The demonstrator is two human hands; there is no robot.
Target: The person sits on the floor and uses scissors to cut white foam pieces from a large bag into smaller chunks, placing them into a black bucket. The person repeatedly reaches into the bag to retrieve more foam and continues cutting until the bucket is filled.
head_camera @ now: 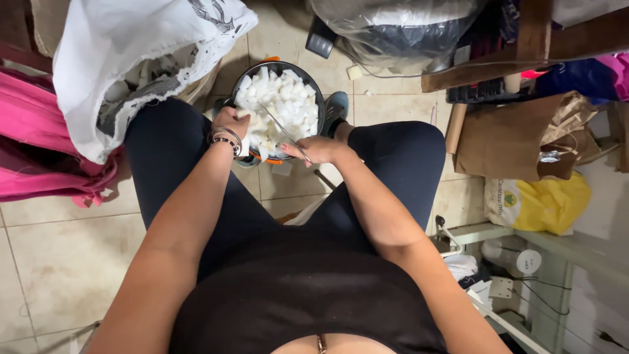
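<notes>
The right hand is gripping long thin metal scissors angling up-left over the round dark bowl's near rim, while the left hand is pinching a white foam piece.

Scissors: thin, shiny metal blades. Bowl: dark, apparently smooth plastic. White pieces: matt, possibly foam. Sack: woven white cloth. Floor: glazed tile.
</notes>
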